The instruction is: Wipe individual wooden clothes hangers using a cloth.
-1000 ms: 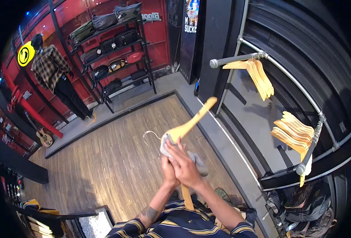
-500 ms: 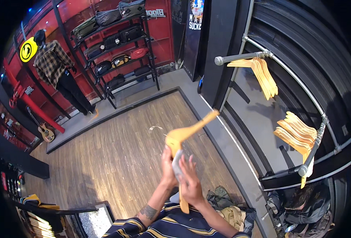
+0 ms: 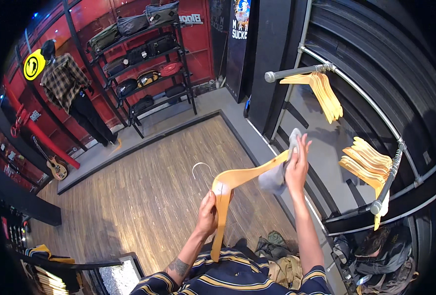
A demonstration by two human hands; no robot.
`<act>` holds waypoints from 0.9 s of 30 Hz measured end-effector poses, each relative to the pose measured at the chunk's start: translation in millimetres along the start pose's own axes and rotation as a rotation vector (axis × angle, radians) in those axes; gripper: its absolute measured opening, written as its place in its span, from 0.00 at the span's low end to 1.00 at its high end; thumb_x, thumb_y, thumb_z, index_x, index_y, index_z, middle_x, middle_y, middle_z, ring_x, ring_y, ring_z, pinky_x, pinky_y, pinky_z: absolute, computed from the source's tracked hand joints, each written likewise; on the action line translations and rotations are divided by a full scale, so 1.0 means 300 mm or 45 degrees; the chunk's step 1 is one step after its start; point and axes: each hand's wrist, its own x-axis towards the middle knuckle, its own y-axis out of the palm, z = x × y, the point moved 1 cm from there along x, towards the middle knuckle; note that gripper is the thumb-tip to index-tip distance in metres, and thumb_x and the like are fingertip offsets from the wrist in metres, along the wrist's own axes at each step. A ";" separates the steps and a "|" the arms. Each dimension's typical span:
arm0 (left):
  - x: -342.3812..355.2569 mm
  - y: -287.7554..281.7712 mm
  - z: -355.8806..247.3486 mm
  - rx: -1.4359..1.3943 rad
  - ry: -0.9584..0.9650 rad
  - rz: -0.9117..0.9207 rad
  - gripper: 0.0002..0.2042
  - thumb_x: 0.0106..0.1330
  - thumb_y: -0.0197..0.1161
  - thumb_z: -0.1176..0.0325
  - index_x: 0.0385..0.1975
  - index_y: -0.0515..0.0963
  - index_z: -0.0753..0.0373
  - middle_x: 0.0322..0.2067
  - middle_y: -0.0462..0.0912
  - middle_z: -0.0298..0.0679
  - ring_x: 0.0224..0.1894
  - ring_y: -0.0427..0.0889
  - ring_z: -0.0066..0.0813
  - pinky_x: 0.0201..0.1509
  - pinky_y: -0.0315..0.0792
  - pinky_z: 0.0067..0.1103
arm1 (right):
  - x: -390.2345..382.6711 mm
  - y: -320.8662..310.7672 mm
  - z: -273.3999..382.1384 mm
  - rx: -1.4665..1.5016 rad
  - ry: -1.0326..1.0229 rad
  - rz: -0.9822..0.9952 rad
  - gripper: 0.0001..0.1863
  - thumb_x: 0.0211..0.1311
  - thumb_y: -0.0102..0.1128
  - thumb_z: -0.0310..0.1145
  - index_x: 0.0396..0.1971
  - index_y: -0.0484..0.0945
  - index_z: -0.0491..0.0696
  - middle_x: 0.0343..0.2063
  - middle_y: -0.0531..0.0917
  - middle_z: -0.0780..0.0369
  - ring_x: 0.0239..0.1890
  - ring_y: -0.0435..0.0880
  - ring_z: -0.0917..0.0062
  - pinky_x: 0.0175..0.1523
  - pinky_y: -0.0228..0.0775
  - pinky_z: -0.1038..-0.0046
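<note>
A pale wooden hanger (image 3: 223, 189) with a silver hook lies at an angle above my lap, one arm pointing at me and the other up to the right. My left hand (image 3: 208, 211) grips it just below the bend at the neck. My right hand (image 3: 296, 167), raised to the right, presses a grey cloth (image 3: 272, 179) around the tip of the far arm; part of the cloth hangs beneath that arm.
Metal rails hold more wooden hangers (image 3: 321, 98) (image 3: 365, 162) on the right. Clothes and bags (image 3: 380, 250) lie below. A black shelf rack (image 3: 139, 64) with bags, a dressed mannequin (image 3: 65, 78) and a guitar (image 3: 55, 167) stand along the red wall behind a raised step.
My right hand and the cloth have moved from the hanger's middle and near arm up and right to the far tip. The left hand still holds the hanger near its neck.
</note>
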 end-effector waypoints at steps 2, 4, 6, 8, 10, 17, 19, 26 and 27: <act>0.019 0.017 -0.015 0.036 0.013 0.019 0.27 0.78 0.47 0.53 0.66 0.62 0.71 0.60 0.74 0.48 0.64 0.73 0.38 0.73 0.62 0.34 | 0.000 -0.005 0.023 0.024 -0.018 0.013 0.25 0.74 0.41 0.23 0.69 0.64 0.47 0.73 0.59 0.53 0.77 0.45 0.54 0.77 0.45 0.60; 0.045 0.040 -0.019 0.073 0.028 0.048 0.27 0.78 0.47 0.53 0.66 0.63 0.70 0.59 0.74 0.46 0.65 0.72 0.36 0.73 0.61 0.32 | -0.056 0.037 0.077 0.284 0.035 0.324 0.27 0.72 0.44 0.21 0.70 0.63 0.48 0.72 0.60 0.52 0.77 0.46 0.55 0.77 0.45 0.60; 0.060 0.070 -0.003 0.304 0.016 0.019 0.27 0.80 0.46 0.54 0.70 0.61 0.66 0.59 0.75 0.36 0.63 0.70 0.23 0.66 0.62 0.22 | -0.154 0.071 0.240 0.322 -0.054 0.515 0.30 0.69 0.46 0.18 0.71 0.62 0.49 0.71 0.62 0.51 0.76 0.48 0.55 0.76 0.47 0.60; 0.082 0.100 0.020 0.323 0.067 -0.001 0.27 0.79 0.47 0.55 0.70 0.61 0.66 0.60 0.74 0.36 0.64 0.69 0.24 0.68 0.61 0.24 | -0.232 0.099 0.335 0.441 -0.016 0.497 0.30 0.69 0.47 0.19 0.71 0.62 0.47 0.70 0.63 0.51 0.75 0.51 0.54 0.76 0.47 0.61; 0.102 0.091 0.056 -0.043 0.102 -0.083 0.26 0.79 0.48 0.56 0.69 0.61 0.66 0.61 0.73 0.37 0.63 0.70 0.26 0.68 0.63 0.24 | -0.333 0.122 0.368 0.398 -0.228 0.584 0.30 0.68 0.50 0.21 0.70 0.62 0.43 0.69 0.64 0.49 0.75 0.52 0.52 0.75 0.52 0.61; 0.163 0.035 -0.052 -0.057 0.341 -0.423 0.23 0.80 0.44 0.52 0.60 0.69 0.65 0.51 0.80 0.39 0.51 0.80 0.30 0.61 0.71 0.24 | -0.569 -0.018 0.497 0.380 -0.070 0.918 0.31 0.64 0.57 0.24 0.68 0.62 0.40 0.69 0.64 0.46 0.70 0.64 0.50 0.68 0.63 0.61; 0.179 0.040 -0.081 -0.021 0.361 -0.477 0.22 0.80 0.43 0.52 0.59 0.70 0.65 0.50 0.80 0.38 0.51 0.80 0.27 0.60 0.71 0.24 | -0.602 -0.087 0.514 0.231 -0.093 1.068 0.37 0.59 0.60 0.22 0.70 0.60 0.42 0.70 0.63 0.49 0.66 0.69 0.51 0.66 0.66 0.61; 0.202 0.030 -0.103 -0.060 0.487 -0.481 0.20 0.79 0.48 0.57 0.60 0.69 0.65 0.54 0.76 0.37 0.55 0.75 0.24 0.63 0.66 0.24 | -0.622 -0.135 0.390 0.298 -0.060 0.864 0.33 0.53 0.62 0.18 0.63 0.69 0.42 0.62 0.72 0.50 0.65 0.72 0.54 0.65 0.69 0.61; 0.208 0.032 -0.115 0.040 0.516 -0.418 0.20 0.79 0.50 0.58 0.61 0.68 0.66 0.55 0.75 0.38 0.57 0.74 0.25 0.64 0.65 0.24 | -0.593 -0.138 0.380 0.303 -0.116 0.694 0.24 0.57 0.60 0.20 0.56 0.74 0.41 0.55 0.78 0.50 0.60 0.77 0.57 0.62 0.71 0.63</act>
